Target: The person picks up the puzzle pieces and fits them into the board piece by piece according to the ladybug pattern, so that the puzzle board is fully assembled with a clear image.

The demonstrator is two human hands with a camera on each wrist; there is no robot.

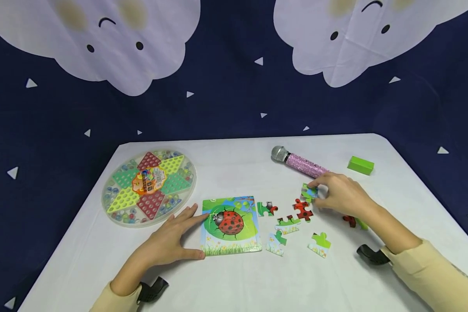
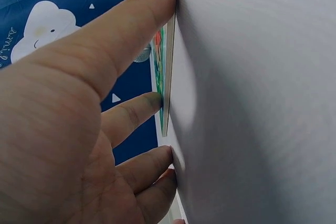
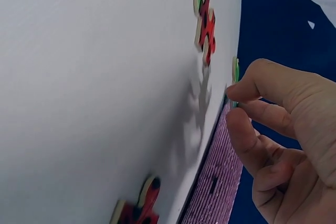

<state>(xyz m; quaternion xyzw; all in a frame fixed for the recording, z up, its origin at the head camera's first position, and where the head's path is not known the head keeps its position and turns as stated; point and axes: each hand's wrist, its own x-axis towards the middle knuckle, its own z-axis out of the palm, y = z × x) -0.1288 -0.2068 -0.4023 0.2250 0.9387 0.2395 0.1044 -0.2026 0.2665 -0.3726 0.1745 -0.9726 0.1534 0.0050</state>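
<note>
A ladybird puzzle board (image 1: pixel 230 225) lies on the white table (image 1: pixel 234 281). My left hand (image 1: pixel 195 234) rests flat beside it, straight fingers (image 2: pixel 131 30) touching the edge of the board (image 2: pixel 167 77). My right hand (image 1: pixel 316 193) pinches a green-and-blue puzzle piece (image 1: pixel 307 191) between thumb and forefinger, just above the table; in the right wrist view the piece (image 3: pixel 235 72) shows edge-on at the right hand's (image 3: pixel 233 106) fingertips. Several loose pieces lie between the hands, among them a red one (image 1: pixel 303 210) (image 3: pixel 206 24) and a green one (image 1: pixel 320 243).
A round Chinese checkers set (image 1: pixel 150 186) sits at the left. A pink glitter microphone (image 1: pixel 300 164) (image 3: pixel 215 182) lies just behind my right hand, a green block (image 1: pixel 360 165) farther right. Another red piece (image 1: pixel 349 221) lies by my right wrist. A dark cloud-print backdrop hangs behind.
</note>
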